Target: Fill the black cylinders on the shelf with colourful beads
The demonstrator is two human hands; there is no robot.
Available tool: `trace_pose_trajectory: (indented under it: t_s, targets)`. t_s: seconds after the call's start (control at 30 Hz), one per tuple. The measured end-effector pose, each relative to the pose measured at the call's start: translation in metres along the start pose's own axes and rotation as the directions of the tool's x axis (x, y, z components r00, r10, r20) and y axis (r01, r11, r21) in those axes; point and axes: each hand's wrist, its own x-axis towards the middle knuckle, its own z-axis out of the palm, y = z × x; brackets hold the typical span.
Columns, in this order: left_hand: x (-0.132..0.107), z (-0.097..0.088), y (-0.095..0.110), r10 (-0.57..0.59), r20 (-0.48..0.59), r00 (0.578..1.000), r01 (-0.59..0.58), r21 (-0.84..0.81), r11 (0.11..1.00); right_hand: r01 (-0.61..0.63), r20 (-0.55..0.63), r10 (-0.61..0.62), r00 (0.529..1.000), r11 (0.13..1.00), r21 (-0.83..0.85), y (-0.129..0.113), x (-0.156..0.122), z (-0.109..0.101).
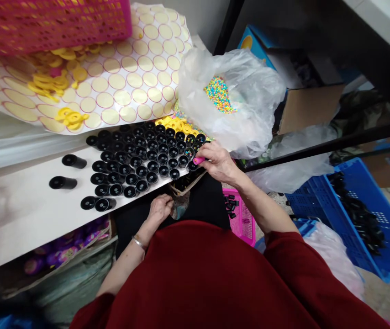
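Observation:
My right hand (218,163) is closed on a small bright-pink cup-like piece (199,161), held over the right end of the black cups. Most of that piece is hidden by my fingers. Several round black cups (141,171) stand packed together on the white tabletop; a few near the right end have colored beads inside. My left hand (161,208) rests by my lap at the table edge, fingers curled, and nothing shows in it. Beyond my right hand lies a clear plastic bag (246,87) with multicolored beads (220,95) in it.
Yellow rings (174,124) lie behind the cups, more on a sheet of round stickers (119,82) under a pink basket (54,23). Two black cups (62,183) lean apart at left. A blue crate (362,219) of black parts and a pink basket (246,219) sit low at right.

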Motion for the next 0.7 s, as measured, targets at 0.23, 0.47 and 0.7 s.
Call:
trace_pose_trajectory:
  t_s: [0.23,0.47,0.7]
  targets:
    - [0.0,0.0,0.0,0.002,0.019,1.0,-0.002,-0.002,1.0,0.123,0.118,-0.08,0.99,0.896,-0.427,-0.01,-0.008,0.002]
    - [0.001,-0.002,0.002,-0.017,0.016,1.0,0.018,-0.016,1.0,0.157,0.123,-0.112,0.986,0.874,-0.459,-0.019,-0.009,0.002]
    - [0.004,-0.006,0.037,0.106,-0.044,0.993,-0.108,-0.057,0.993,-0.026,-0.132,0.017,0.991,0.998,-0.064,0.014,-0.002,-0.016]
